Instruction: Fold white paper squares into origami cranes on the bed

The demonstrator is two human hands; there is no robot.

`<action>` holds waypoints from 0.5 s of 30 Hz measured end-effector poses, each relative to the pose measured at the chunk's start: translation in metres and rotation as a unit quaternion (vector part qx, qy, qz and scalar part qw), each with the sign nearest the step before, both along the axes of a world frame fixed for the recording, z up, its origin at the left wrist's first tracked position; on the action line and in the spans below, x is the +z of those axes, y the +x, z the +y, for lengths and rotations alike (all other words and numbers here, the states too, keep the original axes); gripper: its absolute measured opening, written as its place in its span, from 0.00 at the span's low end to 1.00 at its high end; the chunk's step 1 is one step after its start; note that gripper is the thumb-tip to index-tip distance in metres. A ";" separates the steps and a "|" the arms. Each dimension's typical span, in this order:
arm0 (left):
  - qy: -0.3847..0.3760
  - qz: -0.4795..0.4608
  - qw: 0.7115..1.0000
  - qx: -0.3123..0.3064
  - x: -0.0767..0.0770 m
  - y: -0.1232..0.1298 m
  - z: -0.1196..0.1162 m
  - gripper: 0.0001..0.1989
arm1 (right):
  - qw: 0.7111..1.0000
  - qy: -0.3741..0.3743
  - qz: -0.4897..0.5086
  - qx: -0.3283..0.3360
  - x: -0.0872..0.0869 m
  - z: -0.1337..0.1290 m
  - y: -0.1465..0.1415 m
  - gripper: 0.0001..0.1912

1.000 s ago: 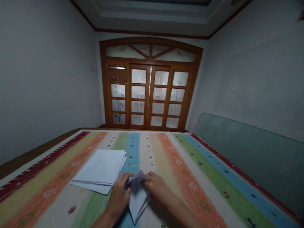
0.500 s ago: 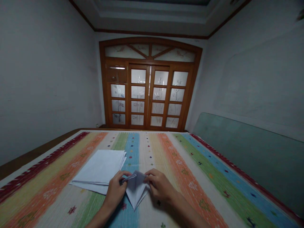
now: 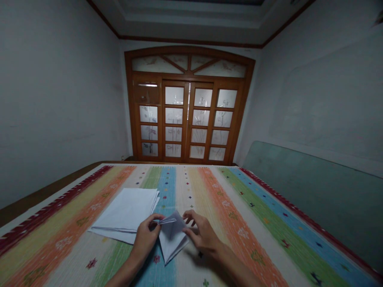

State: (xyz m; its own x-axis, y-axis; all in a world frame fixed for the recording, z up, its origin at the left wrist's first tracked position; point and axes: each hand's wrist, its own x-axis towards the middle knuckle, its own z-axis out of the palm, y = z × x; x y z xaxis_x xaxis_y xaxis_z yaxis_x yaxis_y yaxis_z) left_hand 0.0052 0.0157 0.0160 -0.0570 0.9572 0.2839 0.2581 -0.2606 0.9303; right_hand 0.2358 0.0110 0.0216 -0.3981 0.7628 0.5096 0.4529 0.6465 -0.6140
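Observation:
A folded sheet of white paper (image 3: 172,241), its lower end narrowing to a point, is held just over the striped cloth. My left hand (image 3: 148,231) pinches its upper left corner, where a narrow folded edge sticks out toward the middle. At the paper's right side is my right hand (image 3: 203,235), thumb against the paper's edge. Its fingers are curved and spread away from the thumb, with a gap between them. Left of the hands lies a stack of white paper sheets (image 3: 127,209), slightly fanned at the edges.
A tablecloth (image 3: 227,239) with coloured stripes and small motifs covers the table. A pale green panel (image 3: 299,191) stands along the right side by the wall. Beyond the table's far end is a wooden door (image 3: 188,119) with glass panes.
My right fingers have parted from their pinch on the paper and lifted, leaving the thumb at its edge. The folded paper has tilted a little, its lower point shifting left.

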 end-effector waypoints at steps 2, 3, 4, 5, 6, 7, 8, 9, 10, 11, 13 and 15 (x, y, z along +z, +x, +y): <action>0.000 0.005 1.000 -0.002 -0.001 0.000 0.000 0.10 | 1.000 0.002 -0.021 -0.008 -0.002 0.000 -0.001 0.21; 0.000 0.008 1.000 -0.003 -0.001 -0.001 0.001 0.10 | 0.999 0.006 -0.033 -0.010 -0.002 0.001 -0.001 0.22; 0.001 0.012 1.000 -0.003 -0.002 -0.001 0.001 0.10 | 0.999 0.010 -0.044 -0.008 -0.003 0.001 -0.001 0.22; 0.002 0.016 1.000 -0.002 -0.003 -0.002 0.002 0.10 | 0.998 0.015 -0.053 -0.003 -0.004 0.001 -0.001 0.22; 0.004 0.020 1.000 0.000 -0.004 -0.002 0.002 0.10 | 0.998 0.022 -0.061 0.003 -0.005 0.001 -0.001 0.22; 0.006 0.024 1.000 0.003 -0.005 -0.003 0.003 0.10 | 0.997 0.031 -0.069 0.010 -0.006 0.001 -0.001 0.22; 0.008 0.028 1.000 0.006 -0.006 -0.004 0.004 0.11 | 0.996 0.040 -0.076 0.017 -0.007 0.001 -0.001 0.22; 0.010 0.031 0.999 0.008 -0.007 -0.004 0.004 0.11 | 0.995 0.047 -0.085 0.023 -0.008 0.001 0.000 0.22; 0.012 0.035 0.999 0.009 -0.008 -0.005 0.004 0.11 | 0.994 0.052 -0.093 0.028 -0.009 0.001 0.000 0.23; 0.016 0.045 0.999 0.008 -0.008 -0.006 0.004 0.12 | 0.993 0.055 -0.102 0.032 -0.010 0.001 0.000 0.23; 0.033 0.084 0.996 0.004 -0.009 -0.007 0.002 0.14 | 0.991 0.061 -0.111 0.039 -0.011 0.000 0.001 0.23; 0.053 0.148 0.988 0.002 -0.009 -0.008 0.000 0.16 | 0.990 0.064 -0.117 0.043 -0.013 0.000 0.001 0.22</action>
State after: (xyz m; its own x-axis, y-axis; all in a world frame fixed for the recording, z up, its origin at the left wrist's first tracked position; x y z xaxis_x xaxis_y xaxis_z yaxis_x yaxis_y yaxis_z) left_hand -0.0028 0.0156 0.0071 0.0396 0.9212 0.3871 0.5168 -0.3505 0.7811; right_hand 0.2369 0.0109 0.0085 -0.5768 0.6563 0.4864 0.5132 0.7544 -0.4093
